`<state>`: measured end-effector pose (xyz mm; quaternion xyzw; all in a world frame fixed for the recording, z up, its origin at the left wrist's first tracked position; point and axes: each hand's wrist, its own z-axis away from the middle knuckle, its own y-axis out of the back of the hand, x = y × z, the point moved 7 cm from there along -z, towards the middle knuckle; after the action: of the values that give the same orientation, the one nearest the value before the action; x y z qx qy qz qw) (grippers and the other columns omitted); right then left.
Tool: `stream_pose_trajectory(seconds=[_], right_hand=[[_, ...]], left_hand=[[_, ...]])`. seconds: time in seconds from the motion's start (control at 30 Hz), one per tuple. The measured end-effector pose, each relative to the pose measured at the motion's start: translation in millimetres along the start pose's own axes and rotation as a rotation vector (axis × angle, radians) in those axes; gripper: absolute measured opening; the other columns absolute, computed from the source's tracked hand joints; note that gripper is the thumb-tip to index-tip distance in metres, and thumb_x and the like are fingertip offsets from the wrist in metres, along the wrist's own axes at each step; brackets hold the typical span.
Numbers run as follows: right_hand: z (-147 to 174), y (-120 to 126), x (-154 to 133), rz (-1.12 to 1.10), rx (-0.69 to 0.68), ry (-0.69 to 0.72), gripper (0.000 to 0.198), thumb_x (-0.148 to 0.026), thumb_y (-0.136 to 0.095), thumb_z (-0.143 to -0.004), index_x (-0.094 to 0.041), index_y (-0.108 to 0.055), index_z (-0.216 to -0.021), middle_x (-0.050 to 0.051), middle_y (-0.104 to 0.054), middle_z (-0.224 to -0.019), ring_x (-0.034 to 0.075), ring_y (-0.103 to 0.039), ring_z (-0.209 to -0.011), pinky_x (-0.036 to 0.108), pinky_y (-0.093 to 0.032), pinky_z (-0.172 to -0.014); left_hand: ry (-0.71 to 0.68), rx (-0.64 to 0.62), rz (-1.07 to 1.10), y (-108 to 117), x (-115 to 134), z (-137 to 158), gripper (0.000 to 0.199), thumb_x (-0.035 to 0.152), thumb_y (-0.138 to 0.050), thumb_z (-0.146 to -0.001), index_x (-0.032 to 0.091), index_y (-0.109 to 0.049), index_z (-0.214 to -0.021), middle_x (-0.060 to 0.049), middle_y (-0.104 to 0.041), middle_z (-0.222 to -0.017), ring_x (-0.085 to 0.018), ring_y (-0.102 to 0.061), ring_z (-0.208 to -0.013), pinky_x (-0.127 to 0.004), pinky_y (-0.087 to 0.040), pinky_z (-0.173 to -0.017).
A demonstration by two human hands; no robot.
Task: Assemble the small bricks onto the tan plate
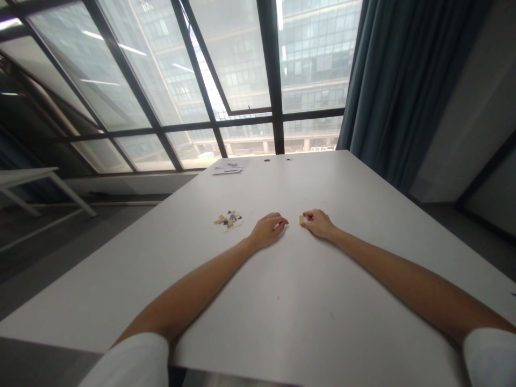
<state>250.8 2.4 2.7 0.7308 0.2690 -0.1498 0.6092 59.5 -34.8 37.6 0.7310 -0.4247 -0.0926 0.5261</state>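
Observation:
My right hand (318, 223) pinches a small tan building brick (301, 219) between thumb and fingers, just above or on the white table. Rows of studs seem to show on the brick's face. To its left, my left hand (268, 229) rests low over the tabletop with its fingers drawn together. At those fingertips a small white piece (287, 225) shows in part, too small to tell its exact kind. A short gap separates the two hands. Left of my left hand lies a loose pile of small building bricks (229, 219) in tan, white, grey and dark colours.
The white table (306, 301) stretches away toward the windows (242, 64). Papers (228, 170) lie at its far left corner, and a small dark round thing (266, 160) sits near the far edge. A blue curtain (382, 86) hangs at the right; another table (28, 174) stands far left.

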Motion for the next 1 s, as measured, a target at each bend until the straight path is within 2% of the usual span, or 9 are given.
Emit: stream_pose_trajectory(seconds=[0.33, 0.47, 0.6, 0.77, 0.83, 0.9, 1.0], right_hand=[[1, 0, 1, -0.025, 0.010, 0.004, 0.034, -0.034, -0.073, -0.072, -0.019, -0.077, -0.103, 0.001, -0.069, -0.085, 0.017, -0.060, -0.077, 0.026, -0.041, -0.070], [-2, -1, 6, -0.166, 0.038, -0.006, 0.040, -0.032, -0.074, -0.069, -0.017, -0.077, -0.105, 0.002, -0.070, -0.082, 0.017, -0.060, -0.073, 0.027, -0.044, -0.071], [-5, 4, 16, -0.475, 0.153, -0.075, 0.038, -0.027, -0.057, -0.076, -0.012, -0.077, -0.104, 0.007, -0.073, -0.083, 0.016, -0.060, -0.071, 0.028, -0.047, -0.072], [2, 16, 25, -0.655, 0.358, -0.177, 0.041, -0.026, -0.048, -0.076, -0.011, -0.078, -0.098, 0.007, -0.072, -0.076, 0.017, -0.057, -0.066, 0.029, -0.044, -0.065], [8, 24, 16, -0.651, 0.433, -0.091, 0.038, -0.027, -0.047, -0.077, -0.011, -0.078, -0.096, 0.008, -0.072, -0.081, 0.018, -0.057, -0.070, 0.030, -0.044, -0.066], [16, 32, -2, -0.609, 0.471, 0.083, 0.035, -0.028, -0.047, -0.082, -0.013, -0.076, -0.095, 0.008, -0.071, -0.088, 0.019, -0.059, -0.077, 0.030, -0.044, -0.068], [35, 35, -39, -0.514, 0.400, 0.365, 0.031, -0.025, -0.045, -0.091, -0.017, -0.074, -0.099, 0.005, -0.067, -0.085, 0.017, -0.058, -0.076, 0.028, -0.044, -0.068]], left_hand=[[-0.012, 0.005, -0.008, 0, 1, 0, 0.027, 0.024, -0.048, -0.097, 0.022, -0.075, -0.101, -0.005, -0.070, -0.094, -0.017, -0.063, -0.093, -0.028, -0.047, -0.088], [-0.023, 0.010, -0.009, -2, -1, 1, 0.027, 0.024, -0.048, -0.097, 0.021, -0.075, -0.100, -0.005, -0.070, -0.094, -0.017, -0.063, -0.093, -0.028, -0.048, -0.087], [-0.022, 0.007, -0.015, -2, -1, 1, 0.027, 0.024, -0.048, -0.096, 0.021, -0.075, -0.100, -0.005, -0.070, -0.094, -0.017, -0.063, -0.092, -0.028, -0.048, -0.087], [-0.010, -0.003, -0.015, -1, 0, 1, 0.028, 0.025, -0.048, -0.096, 0.022, -0.075, -0.101, -0.006, -0.070, -0.095, -0.017, -0.064, -0.094, -0.029, -0.048, -0.088], [-0.004, -0.006, -0.015, -1, 0, 1, 0.028, 0.025, -0.047, -0.096, 0.022, -0.075, -0.101, -0.005, -0.070, -0.095, -0.017, -0.064, -0.094, -0.029, -0.048, -0.089], [0.004, -0.010, -0.019, -1, 0, 1, 0.028, 0.026, -0.047, -0.096, 0.022, -0.075, -0.101, -0.005, -0.070, -0.095, -0.017, -0.064, -0.093, -0.028, -0.048, -0.087], [0.029, -0.011, -0.026, -1, 0, 1, 0.029, 0.027, -0.047, -0.096, 0.023, -0.075, -0.101, -0.004, -0.070, -0.094, -0.016, -0.064, -0.089, -0.027, -0.048, -0.085]])
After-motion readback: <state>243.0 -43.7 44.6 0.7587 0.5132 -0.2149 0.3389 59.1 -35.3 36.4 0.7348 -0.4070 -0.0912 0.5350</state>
